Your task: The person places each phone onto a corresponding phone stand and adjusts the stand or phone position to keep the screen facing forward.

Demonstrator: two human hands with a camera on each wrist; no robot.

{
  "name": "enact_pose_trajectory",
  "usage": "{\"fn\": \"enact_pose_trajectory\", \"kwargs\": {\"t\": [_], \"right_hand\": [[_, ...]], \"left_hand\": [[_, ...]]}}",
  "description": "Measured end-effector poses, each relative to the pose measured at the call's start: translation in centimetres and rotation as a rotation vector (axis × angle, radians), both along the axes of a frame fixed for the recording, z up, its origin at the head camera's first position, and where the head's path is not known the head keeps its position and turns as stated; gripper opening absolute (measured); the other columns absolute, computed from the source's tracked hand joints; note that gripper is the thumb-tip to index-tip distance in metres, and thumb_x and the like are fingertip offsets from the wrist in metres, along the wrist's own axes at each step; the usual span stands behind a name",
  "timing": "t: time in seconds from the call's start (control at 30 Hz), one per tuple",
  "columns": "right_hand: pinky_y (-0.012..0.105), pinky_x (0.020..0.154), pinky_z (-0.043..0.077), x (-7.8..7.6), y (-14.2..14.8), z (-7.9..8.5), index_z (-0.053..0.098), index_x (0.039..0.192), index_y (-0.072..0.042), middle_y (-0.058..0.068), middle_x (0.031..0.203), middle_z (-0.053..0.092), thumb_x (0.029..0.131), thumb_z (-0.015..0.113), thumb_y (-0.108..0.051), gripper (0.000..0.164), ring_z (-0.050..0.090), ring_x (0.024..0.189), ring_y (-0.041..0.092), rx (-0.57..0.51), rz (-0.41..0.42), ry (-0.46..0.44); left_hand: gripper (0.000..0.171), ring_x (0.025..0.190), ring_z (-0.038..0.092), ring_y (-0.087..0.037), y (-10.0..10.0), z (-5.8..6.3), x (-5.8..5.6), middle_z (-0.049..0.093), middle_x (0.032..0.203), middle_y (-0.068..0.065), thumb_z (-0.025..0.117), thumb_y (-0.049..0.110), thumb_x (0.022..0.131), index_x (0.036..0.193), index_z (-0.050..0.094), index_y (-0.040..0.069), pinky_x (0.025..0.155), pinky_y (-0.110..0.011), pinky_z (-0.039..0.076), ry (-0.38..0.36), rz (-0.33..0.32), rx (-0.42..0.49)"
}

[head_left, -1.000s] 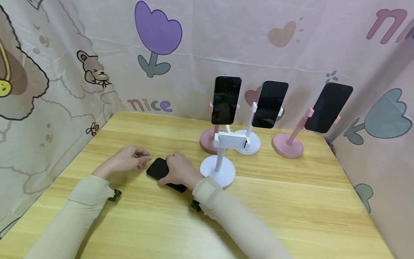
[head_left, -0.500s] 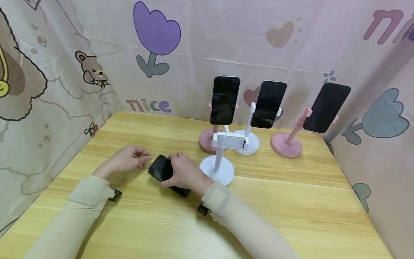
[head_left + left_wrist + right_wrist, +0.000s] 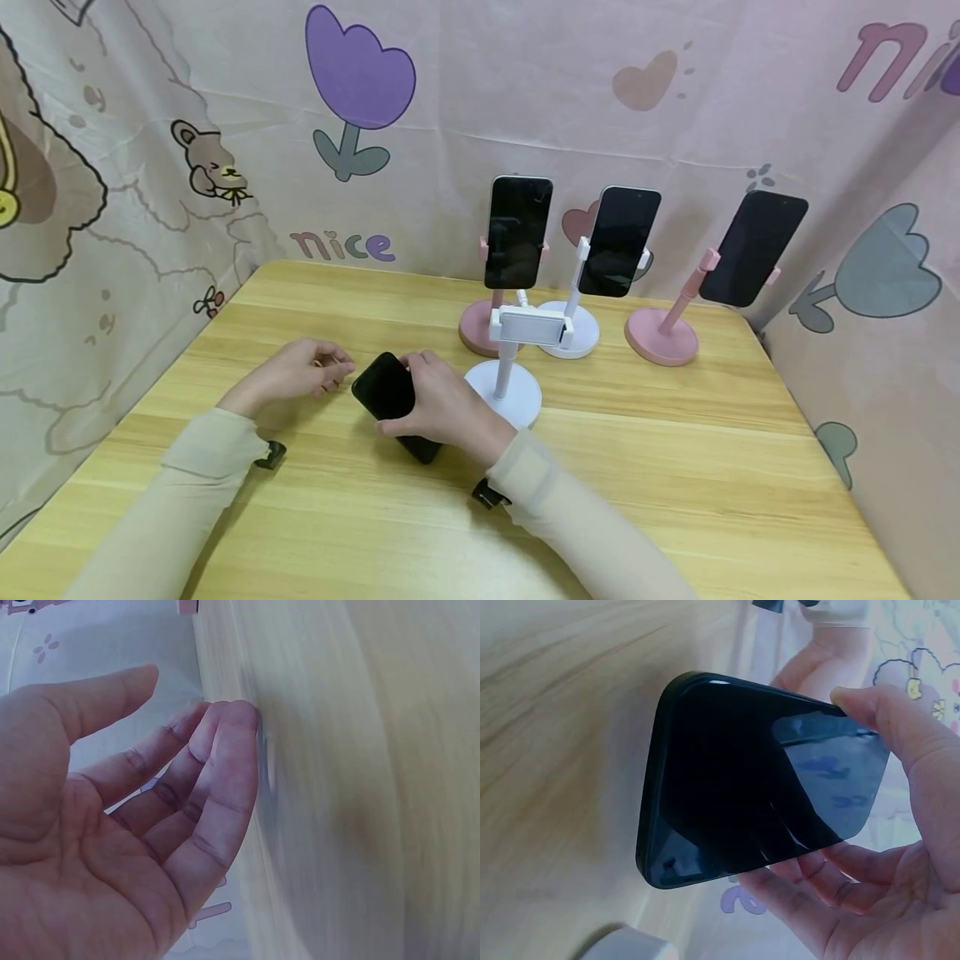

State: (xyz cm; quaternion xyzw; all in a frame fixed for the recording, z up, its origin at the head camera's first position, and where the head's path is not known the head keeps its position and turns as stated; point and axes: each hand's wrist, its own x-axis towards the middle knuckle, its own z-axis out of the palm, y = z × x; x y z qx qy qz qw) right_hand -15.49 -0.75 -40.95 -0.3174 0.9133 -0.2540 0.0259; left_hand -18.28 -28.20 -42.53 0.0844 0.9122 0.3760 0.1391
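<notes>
My right hand grips a black smartphone by its long edges, thumb along one side and fingers along the other. In the right wrist view the phone's glossy screen faces the camera, its near end close over the wood. My left hand rests on the table just left of the phone, fingers loosely curled and holding nothing; the left wrist view shows its bare palm. Right behind my right hand stands a white phone stand with a bare clamp.
Farther back, three stands hold black-screened phones: a pink stand with a phone, a white one with a phone, and another pink one with a phone. A printed curtain hangs behind the wooden table.
My right hand has tilted the phone's far end up off the table and drawn it slightly right and toward me. The left hand has stayed nearly still.
</notes>
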Motion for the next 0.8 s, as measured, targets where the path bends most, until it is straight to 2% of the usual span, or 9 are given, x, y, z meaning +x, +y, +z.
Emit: {"fn": "enact_pose_trajectory", "kwargs": {"t": [0.2,0.47,0.67,0.8], "right_hand": [[0.016,0.084,0.056,0.5,0.9,0.7,0.06,0.136,-0.005,0.005,0.119,0.069,0.078,0.093,-0.045,0.078,0.062,0.097,0.012,-0.099,0.034,-0.002],[0.015,0.087,0.056,1.3,1.8,2.6,0.061,0.131,-0.008,0.0,0.115,0.068,0.079,0.095,-0.041,0.071,0.064,0.099,0.012,-0.231,0.069,0.013],[0.022,0.088,0.06,2.0,2.5,3.8,0.059,0.134,-0.008,0.002,0.118,0.07,0.079,0.096,-0.035,0.072,0.067,0.102,0.017,-0.337,0.095,0.003],[0.027,0.093,0.062,2.4,2.9,4.5,0.059,0.138,-0.011,-0.003,0.121,0.069,0.078,0.097,-0.034,0.074,0.066,0.103,0.015,-0.402,0.113,0.03]], "left_hand": [[0.031,0.087,0.071,-0.021,0.3,0.1,0.0,0.073,0.098,-0.013,0.058,0.02,0.112,0.127,0.069,-0.005,0.071,-0.032,0.064,0.0,-0.02,0.023],[0.028,0.09,0.072,-0.022,0.6,0.0,0.0,0.073,0.101,-0.016,0.057,0.017,0.112,0.128,0.069,-0.003,0.073,-0.032,0.064,-0.008,-0.021,0.045],[0.027,0.092,0.071,-0.023,0.9,0.1,-0.1,0.073,0.105,-0.017,0.058,0.018,0.111,0.129,0.069,0.0,0.074,-0.033,0.064,-0.01,-0.011,0.05],[0.027,0.091,0.071,-0.022,1.1,0.3,-0.2,0.073,0.105,-0.017,0.058,0.017,0.111,0.129,0.068,0.0,0.076,-0.033,0.065,-0.005,-0.011,0.045]]}}
